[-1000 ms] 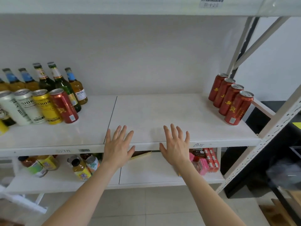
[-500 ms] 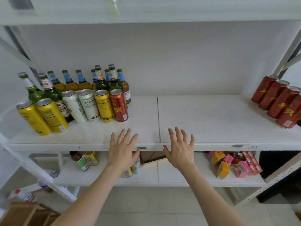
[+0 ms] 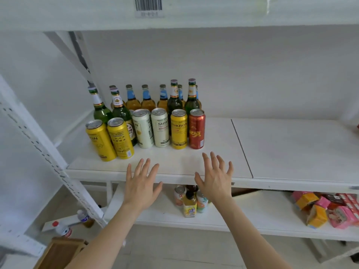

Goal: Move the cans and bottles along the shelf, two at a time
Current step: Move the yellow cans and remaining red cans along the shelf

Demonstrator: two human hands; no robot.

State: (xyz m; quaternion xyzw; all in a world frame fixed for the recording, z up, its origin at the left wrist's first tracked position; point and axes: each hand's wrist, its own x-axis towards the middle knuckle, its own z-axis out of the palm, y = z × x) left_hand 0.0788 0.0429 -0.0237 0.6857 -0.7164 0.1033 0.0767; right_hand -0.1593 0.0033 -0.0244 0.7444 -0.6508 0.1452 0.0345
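Observation:
A cluster of cans and bottles stands at the left of the white shelf (image 3: 281, 152). In front are a red can (image 3: 196, 129), a yellow can (image 3: 179, 129), two white cans (image 3: 160, 127), and two more yellow cans (image 3: 110, 139) further left. Behind them stand green bottles (image 3: 174, 101) and amber bottles with blue labels (image 3: 147, 100). My left hand (image 3: 141, 183) and my right hand (image 3: 215, 177) hover at the shelf's front edge, fingers spread, holding nothing. My right hand is just below the red can, not touching it.
A slanted white upright (image 3: 44, 152) bounds the shelf on the left. The lower shelf carries small bottles and cans (image 3: 190, 200) and pink and orange boxes (image 3: 328, 210). An upper shelf with a barcode label (image 3: 148, 5) hangs overhead. A wooden crate (image 3: 60, 253) sits on the floor.
The view has swung left, so the can and bottle cluster is now centred and the red cans at the right have left the frame. Both hands stay open, now nearer the cluster.

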